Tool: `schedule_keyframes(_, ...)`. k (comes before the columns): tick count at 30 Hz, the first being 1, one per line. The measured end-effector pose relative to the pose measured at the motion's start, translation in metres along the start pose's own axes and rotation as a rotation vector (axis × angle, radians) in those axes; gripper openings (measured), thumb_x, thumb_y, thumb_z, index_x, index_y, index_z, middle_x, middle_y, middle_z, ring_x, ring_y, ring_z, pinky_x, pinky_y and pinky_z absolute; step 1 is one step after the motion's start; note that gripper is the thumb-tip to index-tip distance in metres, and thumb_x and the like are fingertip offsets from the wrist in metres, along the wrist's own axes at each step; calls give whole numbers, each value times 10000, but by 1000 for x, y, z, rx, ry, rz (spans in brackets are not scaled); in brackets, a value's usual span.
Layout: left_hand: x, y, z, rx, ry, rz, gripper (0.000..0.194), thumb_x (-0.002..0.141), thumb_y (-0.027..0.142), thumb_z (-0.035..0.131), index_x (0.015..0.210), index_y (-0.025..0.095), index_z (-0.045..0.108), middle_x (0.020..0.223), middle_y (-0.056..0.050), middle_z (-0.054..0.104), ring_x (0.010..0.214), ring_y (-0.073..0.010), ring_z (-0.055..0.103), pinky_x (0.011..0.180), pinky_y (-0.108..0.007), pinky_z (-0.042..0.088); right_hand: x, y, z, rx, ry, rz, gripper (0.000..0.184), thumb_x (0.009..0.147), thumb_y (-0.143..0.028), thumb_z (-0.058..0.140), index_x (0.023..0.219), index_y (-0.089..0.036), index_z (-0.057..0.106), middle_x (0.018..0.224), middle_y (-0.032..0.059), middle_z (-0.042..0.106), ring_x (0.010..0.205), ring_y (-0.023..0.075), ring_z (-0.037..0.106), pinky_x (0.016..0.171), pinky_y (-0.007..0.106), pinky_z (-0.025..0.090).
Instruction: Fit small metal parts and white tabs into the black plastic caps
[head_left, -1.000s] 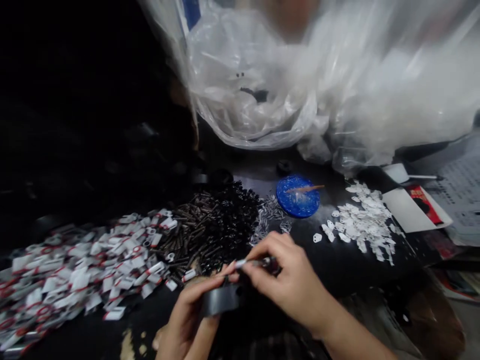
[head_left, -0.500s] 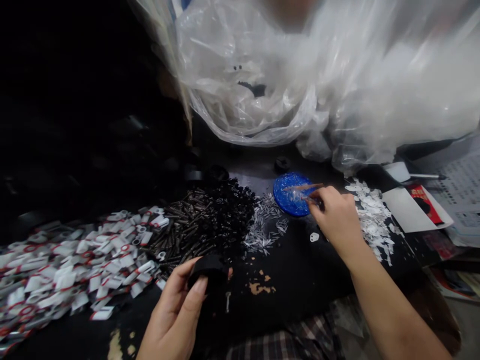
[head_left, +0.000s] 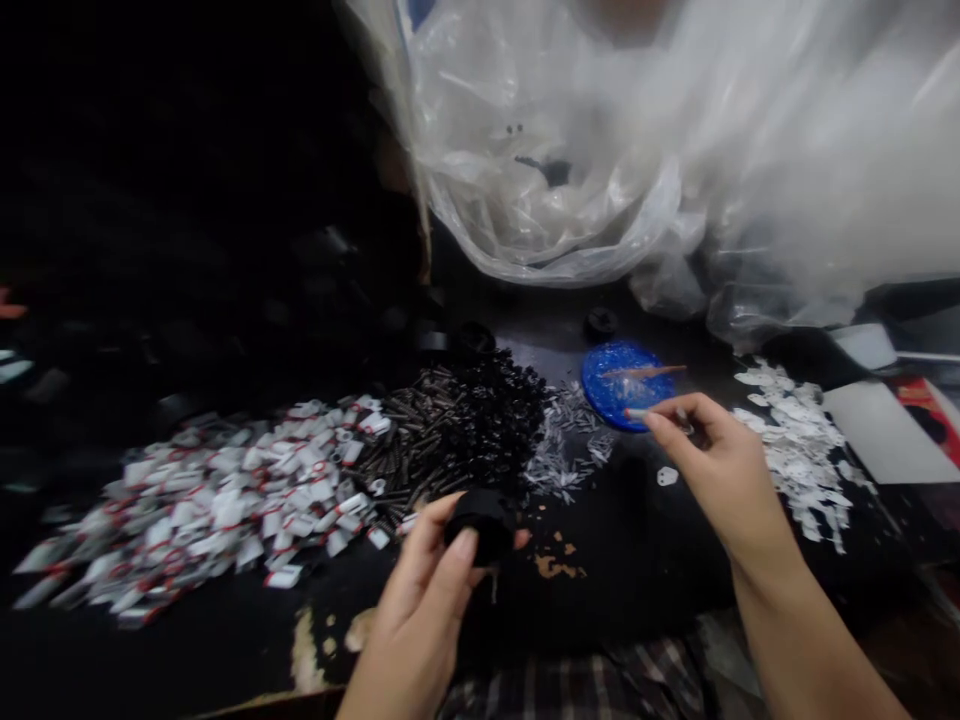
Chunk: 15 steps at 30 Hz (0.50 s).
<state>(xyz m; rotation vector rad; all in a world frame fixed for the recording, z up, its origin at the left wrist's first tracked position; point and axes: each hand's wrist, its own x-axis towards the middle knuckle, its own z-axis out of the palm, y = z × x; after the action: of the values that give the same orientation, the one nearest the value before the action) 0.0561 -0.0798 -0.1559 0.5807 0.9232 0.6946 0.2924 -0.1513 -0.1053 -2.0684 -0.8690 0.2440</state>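
Observation:
My left hand (head_left: 427,590) is closed around a round black plastic part (head_left: 482,525), low over the front of the table. My right hand (head_left: 720,460) pinches a small whitish piece with a red end (head_left: 637,413) between thumb and forefinger, at the near rim of a blue dish (head_left: 596,400). A thin brown stick (head_left: 652,371) lies across that dish, over a glossy, wet-looking substance. Below my right hand, a single white flat piece (head_left: 666,476) rests on the dark table.
From left to right lie heaps of white red-banded parts (head_left: 225,500), dark springs or screws (head_left: 412,420), small black parts (head_left: 499,410), thin grey pins (head_left: 562,455) and white flat pieces (head_left: 799,440). Clear plastic bags (head_left: 547,230) stand behind. A white card (head_left: 885,430) lies at right.
The view has swung left, shifting everything rightward in the picture. My right hand has drawn back from the stick in the blue dish, and the red-ended piece now shows in its fingers.

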Motion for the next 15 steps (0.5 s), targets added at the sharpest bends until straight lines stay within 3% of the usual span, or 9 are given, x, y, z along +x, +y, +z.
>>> schedule_keyframes(4,-2,6,22,-121,-160,-175,206,869,296,652,1054,206,651,974,-66,740,860,-210,723,799,-324,581,-27,-23,21,310,-238,133,263,823,-458,663,767,-204,620,583,-33,519,552,122,473,514,247,368)
schedule_keyframes(7,0,11,27,-213,-192,-262,134,878,241,637,983,161,658,949,-92,743,813,-206,727,770,-332,584,-40,-37,30,316,-379,136,255,835,-469,655,805,-216,634,622,-22,579,555,126,520,498,232,411)
schedule_keyframes(9,-1,13,26,-243,-218,-275,119,892,231,613,972,160,664,974,-85,737,817,-199,725,789,-342,580,-44,-43,32,261,-383,74,219,847,-446,648,816,-229,641,700,-16,624,602,127,560,528,220,446)
schedule_keyframes(12,-4,13,20,-152,-247,-223,155,912,285,585,1023,211,663,1016,-51,720,862,-186,704,798,-319,566,-46,-50,31,197,-390,-9,171,862,-409,637,818,-244,645,759,-19,644,657,130,585,571,216,465)
schedule_keyframes(15,-8,12,14,146,-200,9,163,899,334,601,1033,271,669,1034,-12,690,966,-169,644,848,-256,515,-48,-53,30,113,-426,-80,133,873,-376,630,822,-256,657,750,-18,638,683,146,589,604,245,457)
